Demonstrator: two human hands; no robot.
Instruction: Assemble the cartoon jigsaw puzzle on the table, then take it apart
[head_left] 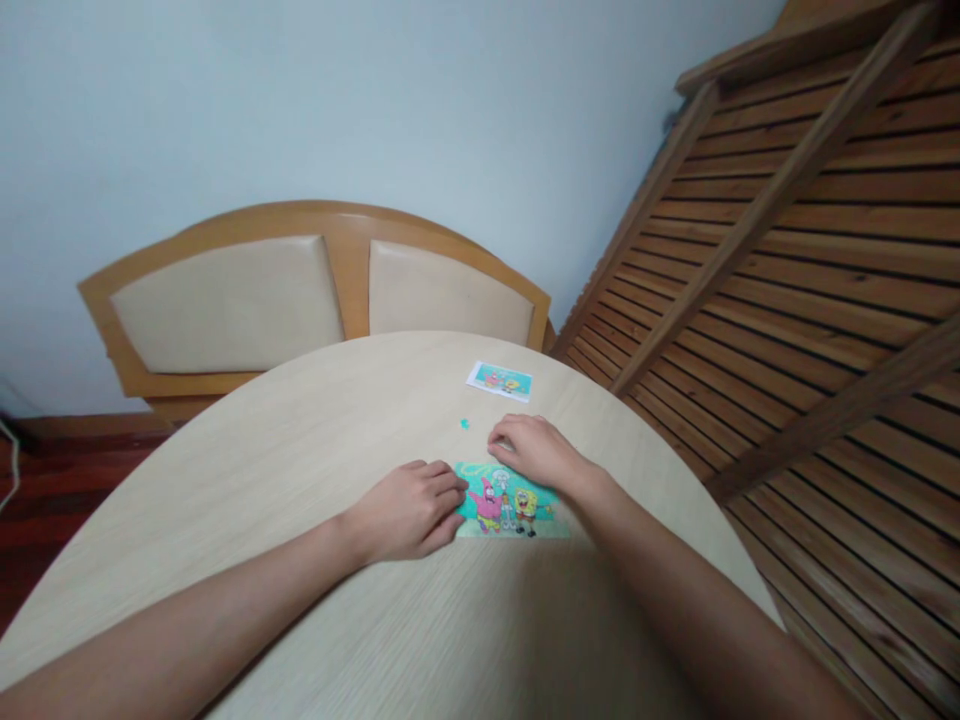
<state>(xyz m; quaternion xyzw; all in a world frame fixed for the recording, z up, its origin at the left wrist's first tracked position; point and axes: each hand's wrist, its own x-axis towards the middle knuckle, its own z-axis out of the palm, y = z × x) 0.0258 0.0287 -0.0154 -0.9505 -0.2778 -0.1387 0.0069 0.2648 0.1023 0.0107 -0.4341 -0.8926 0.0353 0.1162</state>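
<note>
A cartoon jigsaw puzzle (499,515) lies flat on the table, turquoise, with a pink starfish, a yellow square figure and a pale figure between them. My left hand (412,510) rests palm down at its left edge, fingers stretched loosely and touching that edge. Over the puzzle's upper right corner is my right hand (538,450), thumb and forefinger curled together just above the top edge. Whatever sits between those fingertips, if anything, is too small to make out. A single turquoise puzzle piece (465,424) lies apart, beyond the puzzle.
Farther back on the round wooden table (322,430) lies a small printed picture card (510,382) showing the same scene. Behind the table's far edge stands a padded wooden headboard (349,270) against the wall. A slatted wooden frame (750,260) leans along the right side.
</note>
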